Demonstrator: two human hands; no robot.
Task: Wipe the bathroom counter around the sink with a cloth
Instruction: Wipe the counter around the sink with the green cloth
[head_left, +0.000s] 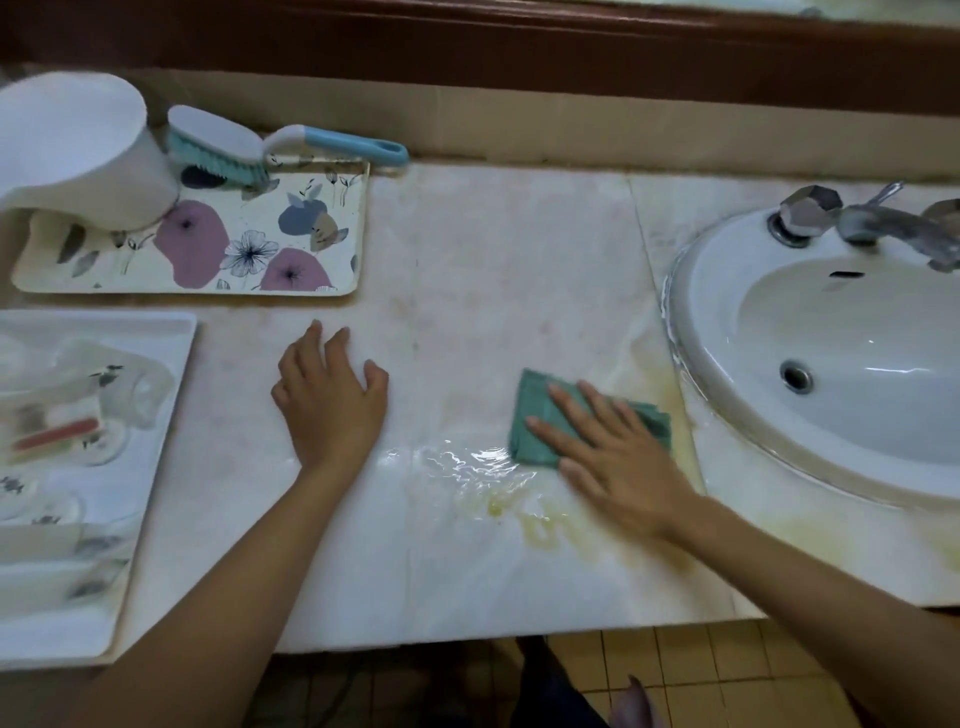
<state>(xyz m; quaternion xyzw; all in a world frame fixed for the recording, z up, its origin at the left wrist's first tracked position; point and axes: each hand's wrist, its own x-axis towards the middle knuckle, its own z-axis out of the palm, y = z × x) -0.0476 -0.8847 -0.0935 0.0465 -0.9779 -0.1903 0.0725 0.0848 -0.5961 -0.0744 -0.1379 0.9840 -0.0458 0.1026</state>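
Right hand (618, 457): flat, fingers spread on cloth (540, 431), left of sink (691, 332)
Left hand (332, 400): open, empty, on counter (493, 260)
Tray (208, 288): holds jug (78, 150), brush (228, 150), farther left

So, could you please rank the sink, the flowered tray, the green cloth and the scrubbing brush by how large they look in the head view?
1. Sink, though cut off at the frame edge.
2. Flowered tray.
3. Brush, long but slim.
4. Cloth, partly covered by the right hand; close to the brush, so unsure.

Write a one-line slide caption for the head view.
Right hand presses green cloth on wet counter beside sink.
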